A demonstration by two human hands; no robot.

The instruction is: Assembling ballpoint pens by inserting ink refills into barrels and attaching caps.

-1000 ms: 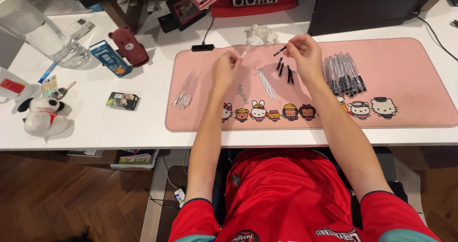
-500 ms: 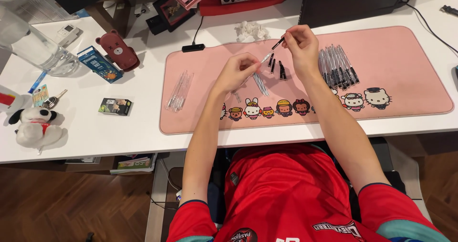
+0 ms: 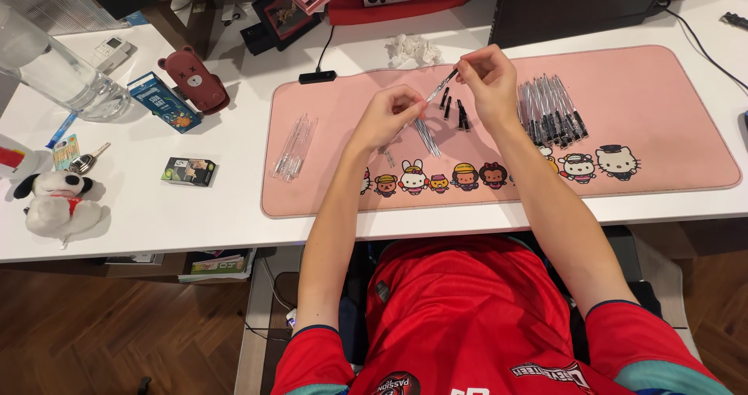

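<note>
Both hands meet over a pink desk mat [image 3: 662, 122]; the left hand [image 3: 389, 114] pinches the lower end of a clear pen barrel [image 3: 434, 93] in a closed grip, and the right hand [image 3: 487, 72] pinches its black tip from above, its grip also closed on the pen; the pen slants up to the right, lifted off the mat; just below it lie a few loose black pen caps [image 3: 453, 108] and thin refills [image 3: 425, 136]; right of the right hand sits a row of assembled pens [image 3: 552, 113]; well to the left lie empty clear barrels [image 3: 294, 146]; beyond the mat, on the white desk [image 3: 195, 208], stand a small card box [image 3: 188, 171], a plush dog [image 3: 58, 202] and a glass jug [image 3: 54, 72].
</note>
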